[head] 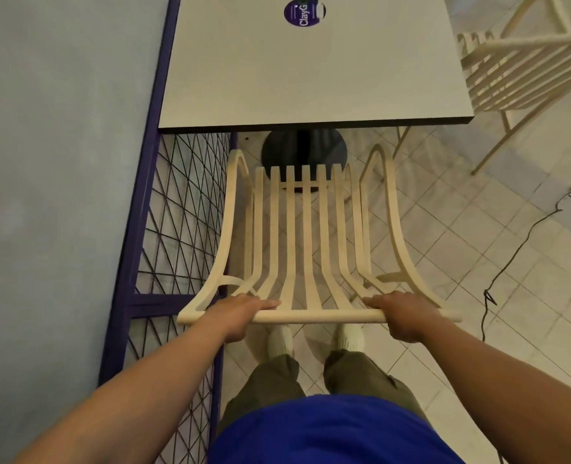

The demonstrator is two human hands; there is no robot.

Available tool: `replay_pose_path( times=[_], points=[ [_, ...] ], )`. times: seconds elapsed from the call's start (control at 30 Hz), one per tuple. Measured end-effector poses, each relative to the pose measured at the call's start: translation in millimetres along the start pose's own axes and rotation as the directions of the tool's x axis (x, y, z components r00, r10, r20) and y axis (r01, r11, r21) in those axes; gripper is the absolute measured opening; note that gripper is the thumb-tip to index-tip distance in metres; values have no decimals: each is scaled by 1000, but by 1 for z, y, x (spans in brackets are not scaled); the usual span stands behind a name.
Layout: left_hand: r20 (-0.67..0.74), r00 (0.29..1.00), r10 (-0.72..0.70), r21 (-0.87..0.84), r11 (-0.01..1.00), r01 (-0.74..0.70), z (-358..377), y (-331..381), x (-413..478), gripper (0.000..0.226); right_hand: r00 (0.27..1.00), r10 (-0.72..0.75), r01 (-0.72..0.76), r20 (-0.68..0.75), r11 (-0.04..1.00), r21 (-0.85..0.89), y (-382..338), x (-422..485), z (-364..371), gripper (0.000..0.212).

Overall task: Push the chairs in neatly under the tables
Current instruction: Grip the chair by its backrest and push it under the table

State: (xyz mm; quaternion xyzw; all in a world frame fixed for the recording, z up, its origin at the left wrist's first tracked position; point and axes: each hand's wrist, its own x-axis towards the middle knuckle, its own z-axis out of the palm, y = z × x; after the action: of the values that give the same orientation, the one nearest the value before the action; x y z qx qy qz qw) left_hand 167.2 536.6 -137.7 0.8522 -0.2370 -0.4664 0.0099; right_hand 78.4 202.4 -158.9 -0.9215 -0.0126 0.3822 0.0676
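At your left, the purple metal frame [136, 306] with its thin wire mesh stands just beside the chair [308, 229]. Keep the chair parallel to the frame as you push, otherwise the left arm loop will probably scrape the bars. Your left hand [240, 313] is closed over the round top rail [320, 318] near its left end. The chair is pale, smooth bent wood with long curved slats, so I think it is light and will turn easily. It stands at the near edge of the table [310, 78], with its seat not yet under the flat grey top. Push straight and slowly with the same force in both arms, because the black round base [305, 149] lies just beyond the front of the seat and may stop the legs. Your right hand [407, 316] wraps the same rail near its right end. At the far right, a second slatted chair [525, 72] is not yet pushed in.
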Motion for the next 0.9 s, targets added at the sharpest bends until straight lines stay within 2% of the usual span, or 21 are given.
replay_pose_path(
  times=[0.47,0.7,0.9],
  points=[
    [-10,1000,-6,30,1000,6,-25,-11,11,92,1000,-11,11,-15,1000,-5,-3,19,-19,65],
    [78,997,4,14,1000,-5,-28,-14,11,90,997,-33,28,66,996,84,-2,22,-23,60],
    [140,990,21,8,1000,-23,-39,-14,21,92,996,-7,-10,93,984,179,-6,15,-30,78]
  ],
)
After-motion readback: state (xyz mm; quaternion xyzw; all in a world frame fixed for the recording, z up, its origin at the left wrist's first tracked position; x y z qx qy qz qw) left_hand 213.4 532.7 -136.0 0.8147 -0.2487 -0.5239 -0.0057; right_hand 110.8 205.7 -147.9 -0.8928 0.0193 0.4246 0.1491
